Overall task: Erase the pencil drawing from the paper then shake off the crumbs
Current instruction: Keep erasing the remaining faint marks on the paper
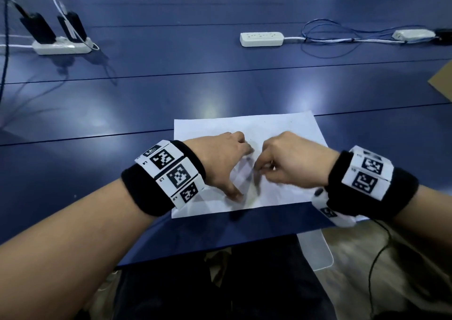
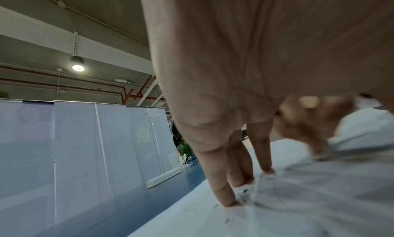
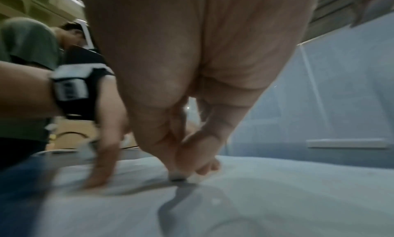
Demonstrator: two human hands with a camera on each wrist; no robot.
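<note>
A white sheet of paper [image 1: 281,129] lies near the front edge of the blue table [image 1: 171,92]. My left hand [image 1: 227,163] presses on the sheet with straight spread fingers [image 2: 226,190], thumb toward me. My right hand [image 1: 281,163] is blurred and pinches a small eraser [image 3: 177,176] whose dirty tip touches the paper between the two hands. Dark crumbs [image 2: 227,220] lie on the sheet beside the left fingertips. The pencil drawing under the hands is hidden or too faint to make out.
A white power strip [image 1: 261,38] with a blue cable lies at the back middle, another strip [image 1: 61,47] with black chargers at the back left. A white adapter [image 1: 413,34] and a cardboard corner [image 1: 442,80] are at the right. Another person [image 3: 25,55] stands nearby.
</note>
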